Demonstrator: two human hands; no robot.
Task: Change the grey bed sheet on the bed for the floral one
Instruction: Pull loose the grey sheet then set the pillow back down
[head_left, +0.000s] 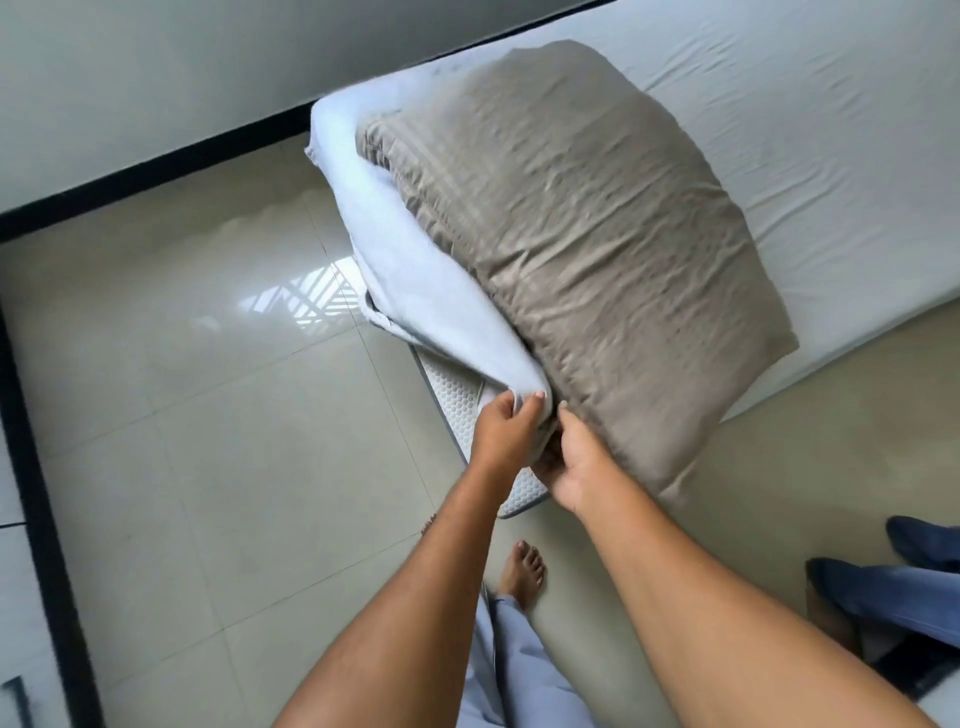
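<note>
The grey bed sheet (810, 135) covers a low mattress on the floor. Its near corner (441, 312) is lifted off, baring the white quilted mattress (457, 400) underneath. My left hand (506, 428) pinches that lifted corner of the sheet. My right hand (569, 462) grips the sheet edge just beside it, under the corner of a taupe striped pillow (582, 244) that lies on the sheet at this end of the bed. No floral sheet is in view.
Glossy beige floor tiles (208, 415) spread to the left, edged by a black border (36, 467). A white wall (156, 78) runs behind the bed. My bare foot (522, 571) stands near the mattress. Blue cloth on a box (893, 592) sits at the right.
</note>
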